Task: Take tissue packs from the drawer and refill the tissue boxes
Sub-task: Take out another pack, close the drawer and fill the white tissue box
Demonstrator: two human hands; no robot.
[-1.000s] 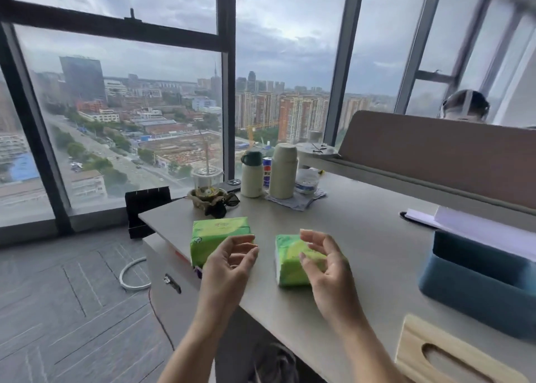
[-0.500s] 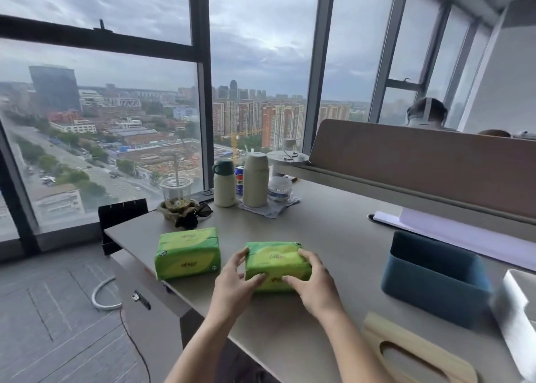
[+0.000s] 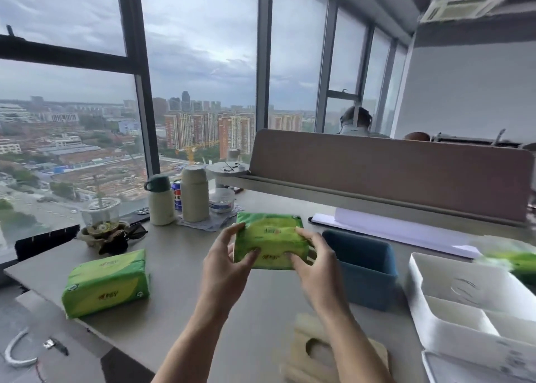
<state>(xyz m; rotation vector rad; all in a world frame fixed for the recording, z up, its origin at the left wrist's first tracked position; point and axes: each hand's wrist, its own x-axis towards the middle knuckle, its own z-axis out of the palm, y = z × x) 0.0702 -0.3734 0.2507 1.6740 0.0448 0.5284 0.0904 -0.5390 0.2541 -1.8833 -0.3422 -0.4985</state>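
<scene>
A green tissue pack (image 3: 271, 239) is lifted above the desk, gripped from both ends by my left hand (image 3: 224, 269) and my right hand (image 3: 316, 269). It hovers just left of the open blue tissue box (image 3: 364, 269). A second green tissue pack (image 3: 106, 282) lies on the desk at the left, near the edge. A wooden box lid (image 3: 333, 356) with an oval slot lies at the front, partly under my right forearm. A third green pack (image 3: 519, 262) shows blurred at the far right.
A white divided organiser tray (image 3: 464, 304) sits at the right. Two flasks (image 3: 177, 198), a can, a plastic cup and sunglasses stand at the back left by the window. A brown partition (image 3: 391, 173) runs along the desk's far side, with a person behind it.
Both hands closed on the right-hand pack, raised it off the desk and carried it rightward toward the blue box. The view swung right, revealing the white tray.
</scene>
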